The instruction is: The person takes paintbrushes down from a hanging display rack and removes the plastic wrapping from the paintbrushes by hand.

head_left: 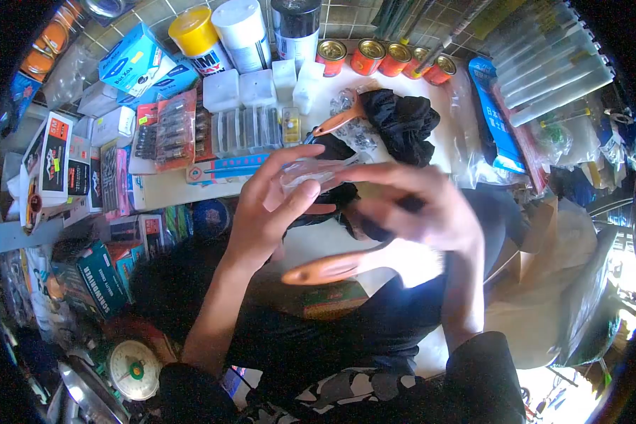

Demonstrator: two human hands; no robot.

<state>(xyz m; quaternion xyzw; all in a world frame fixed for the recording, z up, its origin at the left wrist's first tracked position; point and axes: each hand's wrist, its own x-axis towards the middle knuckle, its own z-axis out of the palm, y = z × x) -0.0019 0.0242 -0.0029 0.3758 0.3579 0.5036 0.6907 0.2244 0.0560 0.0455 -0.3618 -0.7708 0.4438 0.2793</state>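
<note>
A crumpled piece of clear plastic (307, 175) is pinched between the thumb and fingers of my left hand (268, 201). My right hand (420, 205) is at its right side, smeared by motion. One finger of it reaches to the plastic's edge, but I cannot make out whether it grips. Below both hands is a paintbrush (325, 268) with an orange-brown handle and pale bristles pointing right. Its bristle end comes close to my right wrist; what supports it is unclear. Another paintbrush (340, 121) lies beyond the hands, beside a black bag or cloth (404, 127).
Along the back stand spray cans (242, 32) and several small red tins (367, 56). White boxes (221, 90) and packaged drill bits (175, 134) crowd the left. Clear tubes (558, 71) lie at the upper right. A dial scale (134, 369) is at lower left.
</note>
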